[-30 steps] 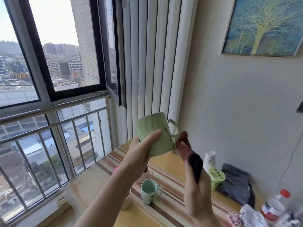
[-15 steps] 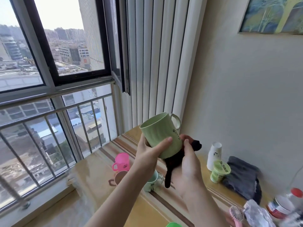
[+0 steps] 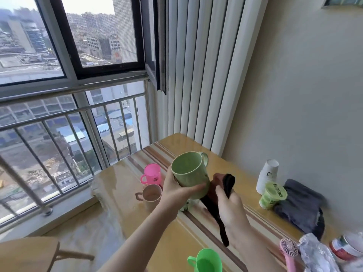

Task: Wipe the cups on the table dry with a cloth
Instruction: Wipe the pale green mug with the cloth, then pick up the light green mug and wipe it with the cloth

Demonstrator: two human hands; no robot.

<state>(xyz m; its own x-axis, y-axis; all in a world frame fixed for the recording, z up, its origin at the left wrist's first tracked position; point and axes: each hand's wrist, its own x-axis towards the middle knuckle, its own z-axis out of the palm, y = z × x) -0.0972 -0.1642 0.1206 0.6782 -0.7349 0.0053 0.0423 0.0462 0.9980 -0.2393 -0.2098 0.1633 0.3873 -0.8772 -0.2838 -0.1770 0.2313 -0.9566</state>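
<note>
My left hand (image 3: pixel 176 190) grips a light green mug (image 3: pixel 191 172) above the table, tilted so its mouth faces me and its handle points away. My right hand (image 3: pixel 228 205) holds a dark cloth (image 3: pixel 220 199) against the mug's base and lower side; one end of the cloth hangs down past my wrist. On the wooden table (image 3: pixel 137 228) stand a pink cup (image 3: pixel 152 174), a beige cup (image 3: pixel 151 196) and a bright green cup (image 3: pixel 208 261). Another cup (image 3: pixel 186 205) is mostly hidden behind my left hand.
At the right, by the wall, are stacked white paper cups (image 3: pixel 267 176), a small green tub (image 3: pixel 272 195) and a folded grey cloth (image 3: pixel 302 207). A pink mini fan (image 3: pixel 289 252), a plastic bag (image 3: pixel 316 254) and a bottle (image 3: pixel 345 248) lie at the near right. A railed window (image 3: pixel 68 118) is on the left.
Both hands have come lower with the mug, and its mouth has tilted toward me. My right hand has moved the cloth from beside the mug to under its base. The camera now looks further down.
</note>
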